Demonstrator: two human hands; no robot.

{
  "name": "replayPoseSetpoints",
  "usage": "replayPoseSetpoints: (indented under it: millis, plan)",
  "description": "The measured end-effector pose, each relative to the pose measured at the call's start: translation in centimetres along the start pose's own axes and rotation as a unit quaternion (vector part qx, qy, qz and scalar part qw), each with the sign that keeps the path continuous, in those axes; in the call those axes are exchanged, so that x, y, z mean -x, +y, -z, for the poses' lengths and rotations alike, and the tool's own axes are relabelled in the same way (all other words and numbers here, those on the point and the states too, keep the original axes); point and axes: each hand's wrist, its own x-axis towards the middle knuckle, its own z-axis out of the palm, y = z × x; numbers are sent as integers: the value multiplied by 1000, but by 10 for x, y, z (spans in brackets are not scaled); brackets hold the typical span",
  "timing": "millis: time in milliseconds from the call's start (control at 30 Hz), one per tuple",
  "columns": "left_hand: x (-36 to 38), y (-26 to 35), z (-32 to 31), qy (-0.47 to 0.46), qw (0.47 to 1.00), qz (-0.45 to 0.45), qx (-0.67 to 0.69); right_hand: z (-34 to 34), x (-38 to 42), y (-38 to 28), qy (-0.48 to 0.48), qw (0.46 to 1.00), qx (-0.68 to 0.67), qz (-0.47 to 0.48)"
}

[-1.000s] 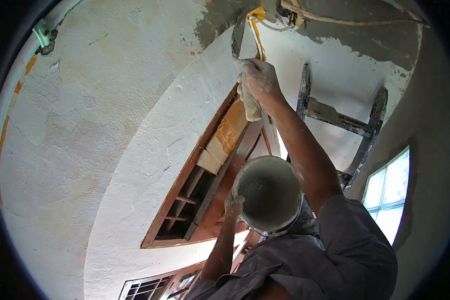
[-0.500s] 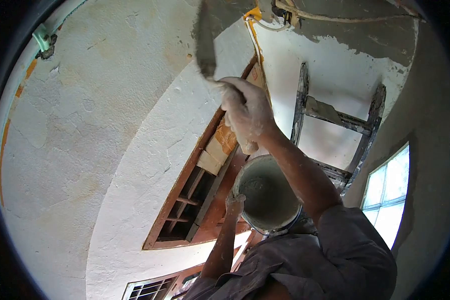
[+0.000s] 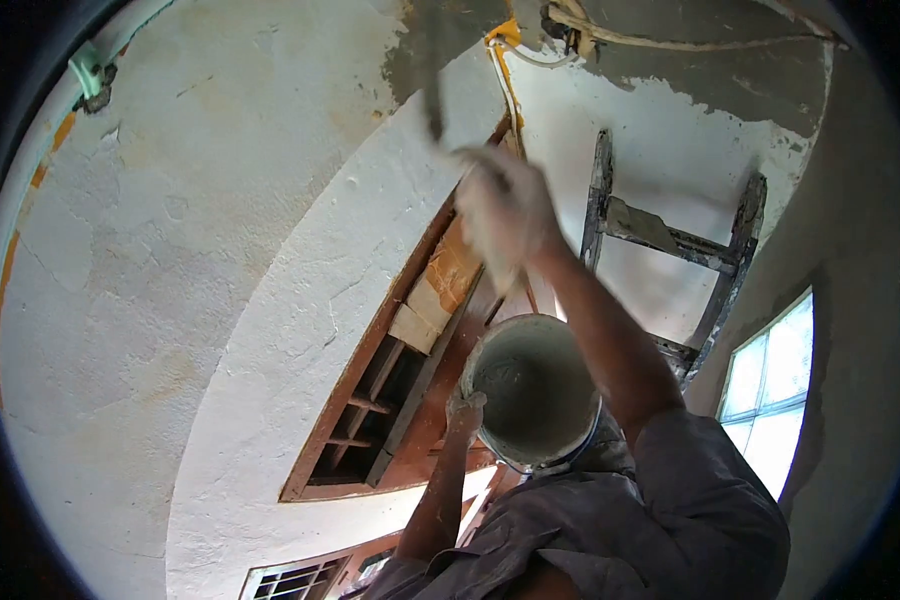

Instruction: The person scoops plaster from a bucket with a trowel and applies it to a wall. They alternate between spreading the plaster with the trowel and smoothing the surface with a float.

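My right hand [image 3: 510,210], caked with pale plaster and smeared by motion, is wrapped round the handle of a trowel. The trowel blade [image 3: 433,95] points up at the ceiling and looks narrow, nearly edge-on, and blurred. My left hand [image 3: 465,408] is closed on the left rim of a bucket [image 3: 535,340], held in front of my chest. Grey wet plaster [image 3: 510,380] coats the bucket's inside and lies in it. Fresh grey plaster [image 3: 460,25] covers part of the ceiling around the blade's tip.
A paint-stained wooden ladder [image 3: 670,240] leans at the white wall on the right. Cables [image 3: 690,40] hang from the ceiling at the top. To the left of the bucket is a brown wooden frame [image 3: 370,400] with barred openings. A bright window [image 3: 770,375] sits at the right.
The trowel blade has turned from showing its flat face to a thin edge-on view. My right hand has shifted slightly right. My left hand still grips the bucket.
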Motion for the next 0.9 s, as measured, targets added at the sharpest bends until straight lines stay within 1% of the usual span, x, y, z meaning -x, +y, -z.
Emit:
replayPoseSetpoints:
  millis: [33, 67, 100, 133, 200, 300, 367, 400, 467, 500, 600, 633, 667, 733, 767, 867, 900]
  plan:
    - [3, 2, 0, -1, 1000, -3, 3, 17, -21, 3, 22, 999, -25, -24]
    - [3, 4, 0, -3, 1000, -8, 5, 29, -44, 7, 83, 994, -31, -69]
    - [1, -1, 2, 6, 1000, -14, -9, 47, -65, 17, 83, 996, -22, -25]
    - [-3, -12, 4, 15, 999, -22, -24, 61, -81, 24, 94, 994, -30, -38]
    - [-8, -29, 10, 25, 999, -24, -37, 80, -105, 34, 106, 993, 45, -17]
    - [-14, -37, 14, 23, 999, -18, -35, 90, -127, 43, 88, 994, 15, -55]
    - [-16, -36, 16, 14, 999, -26, -44, 89, -136, 51, 66, 997, 23, -30]
    - [-19, -41, 18, 23, 999, -25, -42, 86, -139, 53, 55, 998, 26, -17]
    - [-27, -56, 19, 41, 998, -20, -37, 65, -124, 30, 67, 996, 63, -11]
    - [-26, -54, 18, 44, 998, -19, -51, 55, -114, 20, 73, 994, 81, -10]
    - [-15, -24, 8, 52, 995, -11, -79, 50, -102, 12, 17, 987, 147, 64]
    - [-11, -13, 5, 55, 996, -5, -76, 49, -99, 17, 7, 983, 149, 111]
    - [-10, -7, 3, 58, 996, 1, -74, 50, -94, 18, -12, 982, 140, 125]
    - [-11, -3, 1, 35, 999, -2, -41, 47, -80, 10, -52, 979, 122, 153]
    - [-10, -2, 1, 25, 999, -3, -23, 43, -72, 1, -17, 989, 108, 99]
    - [-11, -6, 4, 17, 999, -13, -27, 66, -108, 34, 83, 993, 76, 24]
    - [-10, -7, 4, 26, 999, -16, -41, 76, -118, 38, 75, 997, 24, -14]
